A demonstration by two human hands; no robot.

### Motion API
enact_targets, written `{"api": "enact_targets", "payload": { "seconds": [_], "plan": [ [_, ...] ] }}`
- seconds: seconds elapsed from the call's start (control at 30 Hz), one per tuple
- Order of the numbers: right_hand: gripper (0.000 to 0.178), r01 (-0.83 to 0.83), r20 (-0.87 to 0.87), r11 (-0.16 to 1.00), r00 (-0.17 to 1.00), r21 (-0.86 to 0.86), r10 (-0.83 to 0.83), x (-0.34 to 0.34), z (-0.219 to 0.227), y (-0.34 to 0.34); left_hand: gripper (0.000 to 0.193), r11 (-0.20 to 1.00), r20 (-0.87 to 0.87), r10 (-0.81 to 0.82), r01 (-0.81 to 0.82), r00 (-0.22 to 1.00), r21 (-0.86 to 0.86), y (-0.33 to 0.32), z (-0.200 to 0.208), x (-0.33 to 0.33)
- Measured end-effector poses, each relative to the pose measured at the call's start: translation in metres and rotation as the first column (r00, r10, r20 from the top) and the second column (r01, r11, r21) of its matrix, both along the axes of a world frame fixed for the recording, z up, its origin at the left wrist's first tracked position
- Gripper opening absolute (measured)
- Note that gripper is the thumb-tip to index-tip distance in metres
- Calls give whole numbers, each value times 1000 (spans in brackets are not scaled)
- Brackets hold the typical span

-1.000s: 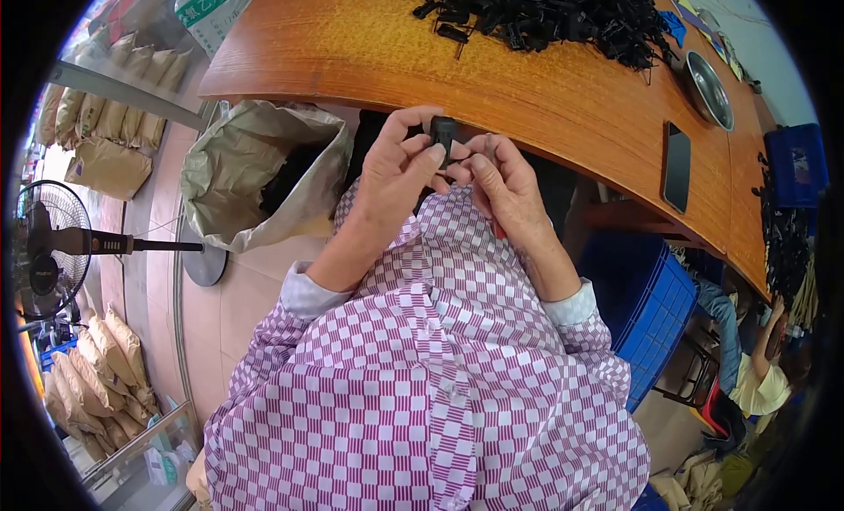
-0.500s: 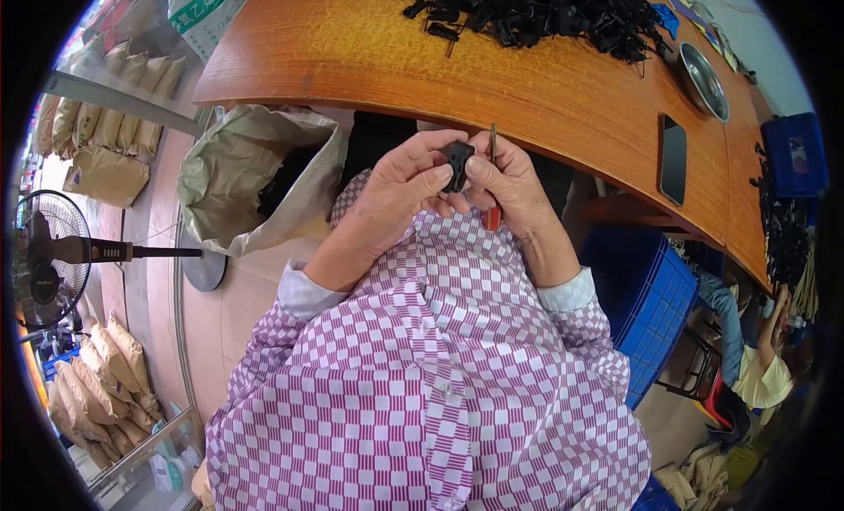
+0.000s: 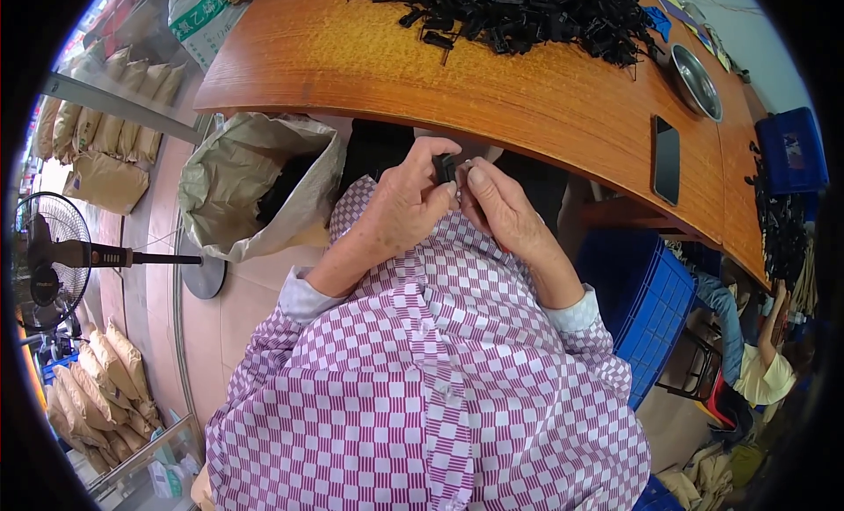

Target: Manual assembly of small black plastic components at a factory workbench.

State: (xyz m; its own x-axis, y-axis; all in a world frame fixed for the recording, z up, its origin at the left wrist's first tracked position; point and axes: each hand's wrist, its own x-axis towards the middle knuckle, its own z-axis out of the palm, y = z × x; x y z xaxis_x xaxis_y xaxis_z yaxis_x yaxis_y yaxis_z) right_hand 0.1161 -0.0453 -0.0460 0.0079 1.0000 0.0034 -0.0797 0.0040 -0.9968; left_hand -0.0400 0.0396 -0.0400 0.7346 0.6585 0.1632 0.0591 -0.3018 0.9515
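In front of my lap, just below the table edge, my left hand [image 3: 409, 199] pinches a small black plastic part [image 3: 445, 168] between thumb and fingers. Close beside it on the right, my right hand [image 3: 508, 208] is closed, its thumb and fingertips near the part. A trace of the red handle of a thin-bladed tool [image 3: 503, 247] shows under the right palm; the rest of the tool is mostly hidden by the fingers. A large heap of similar black plastic parts [image 3: 527, 23] lies on the wooden table [image 3: 352, 72] ahead.
An open woven sack [image 3: 211, 195] with black contents stands left of my knees. On the table's right lie a phone [image 3: 665, 159] and a metal bowl [image 3: 696, 82]. A blue crate [image 3: 655, 309] is at my right, a fan [image 3: 53, 256] at far left. Another person's arm [image 3: 772, 326] shows far right.
The black part has turned in my left fingers, and my left index finger now arches over it. My right hand has rotated, so the upright blade and red handle are largely out of sight.
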Motion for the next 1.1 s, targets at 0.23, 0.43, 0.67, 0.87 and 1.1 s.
{"api": "enact_targets", "payload": {
  "seconds": [0.23,0.43,0.67,0.87,1.1],
  "plan": [
    [27,3,216,1000,976,-29,3,-5,-4,-2,31,998,-11,7,-8,1000,-59,-2,1,0],
    [25,7,316,1000,949,25,-14,-8,-8,3,30,998,-76,48,-45,996,40,0,-3,-1],
    [24,21,255,998,966,59,-35,-21,-16,23,34,900,-71,263,-218,962,378,4,-7,-5],
    [21,-187,367,982,914,3,173,5,6,78,27,745,-106,525,-396,845,536,38,3,-60],
    [25,-106,945,941,95,323,-314,81,-14,168,44,537,-272,742,-301,614,788,89,-22,-171]
  ]
}}
